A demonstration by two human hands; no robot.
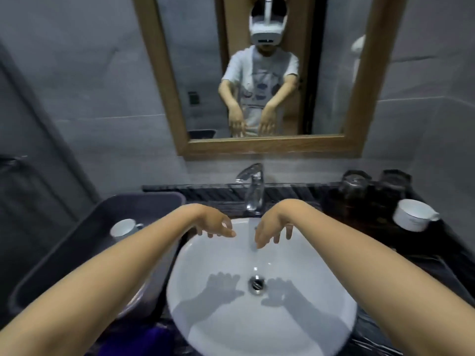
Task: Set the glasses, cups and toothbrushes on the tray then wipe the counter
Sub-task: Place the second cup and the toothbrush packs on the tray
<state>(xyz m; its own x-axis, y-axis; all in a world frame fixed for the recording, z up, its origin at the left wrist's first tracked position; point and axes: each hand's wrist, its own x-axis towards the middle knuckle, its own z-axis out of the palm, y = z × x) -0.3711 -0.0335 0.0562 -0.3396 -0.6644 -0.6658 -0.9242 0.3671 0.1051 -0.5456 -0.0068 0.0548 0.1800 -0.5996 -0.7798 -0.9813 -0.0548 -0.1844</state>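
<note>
My left hand and my right hand hang side by side above the white basin, fingers loose and pointing down, holding nothing. A thin stream of water falls from the chrome tap between them, close to my right hand. One white cup stands in the dark purple bin on the left. Another white cup lies on its side on the dark counter at the right. Behind it stand two clear glasses near the wall.
A wood-framed mirror hangs above the tap and reflects a person with both hands lowered. Purple cloth shows at the bottom left, beside the basin. The drain sits mid-basin. Grey tiled walls close in both sides.
</note>
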